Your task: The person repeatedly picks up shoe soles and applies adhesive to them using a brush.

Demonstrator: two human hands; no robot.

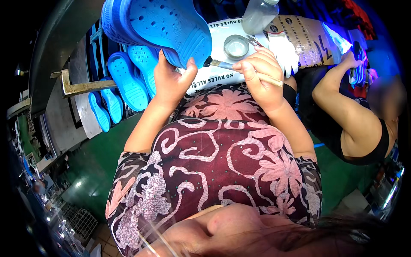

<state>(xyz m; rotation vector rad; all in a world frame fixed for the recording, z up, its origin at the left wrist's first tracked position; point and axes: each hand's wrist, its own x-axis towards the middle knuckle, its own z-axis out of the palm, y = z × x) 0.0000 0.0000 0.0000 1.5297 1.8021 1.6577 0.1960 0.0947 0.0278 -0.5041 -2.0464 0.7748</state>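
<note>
A large blue foam clog (171,32) with small holes fills the upper left of the head view. My left hand (171,79) is closed on its near edge, thumb and fingers apart around the rim. In a pinch grip, my right hand (263,77) holds a small paintbrush (222,65) with a pale wooden handle. The brush's dark bristles meet or nearly meet the clog's near right end; exact contact is too small to tell. Just beyond the right hand, a round clear dish (236,46) stands on the white printed table cover (218,77).
Several more blue clogs (128,81) lie on the left beside a metal bar (90,87). A translucent bottle (260,17) and a white glove (283,53) are behind the right hand. At the right, another person's arm (351,100) reaches toward brown printed cardboard (304,43).
</note>
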